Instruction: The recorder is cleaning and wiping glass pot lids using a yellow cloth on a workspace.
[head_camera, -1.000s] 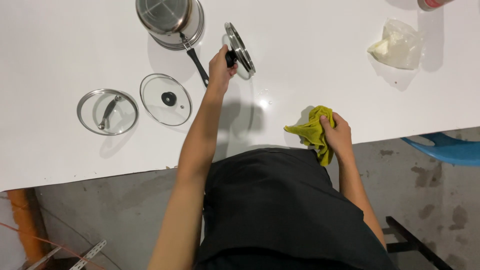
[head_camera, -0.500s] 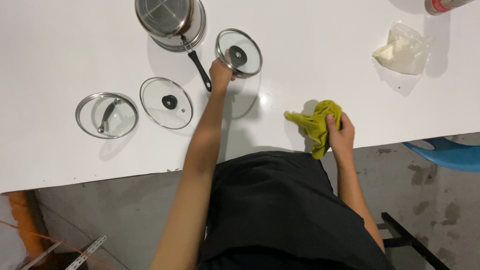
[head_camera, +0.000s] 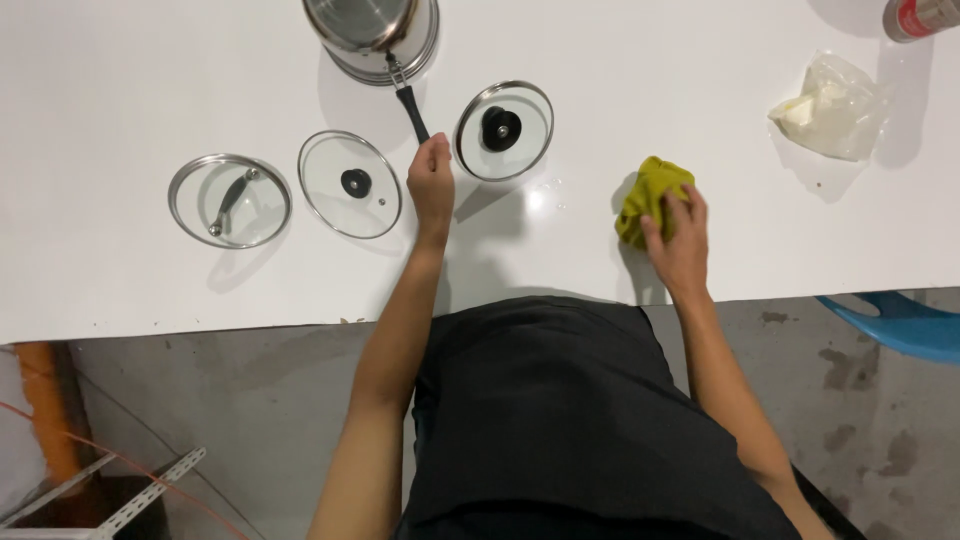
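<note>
Now the right hand (head_camera: 678, 235) grips a green cloth (head_camera: 650, 197) near the table edge (head_camera: 200, 318), left hand (head_camera: 431, 178) curled empty.

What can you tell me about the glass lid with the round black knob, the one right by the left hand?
The glass lid is round, clear glass set in a thin silvery metal rim, with a chunky round black knob at its centre. It lies flat, knob up, on the white table, just right of the saucepan's black handle. The left hand sits at its lower left edge, about touching the rim. It looks clean and whole, and nothing rests on it.
</note>
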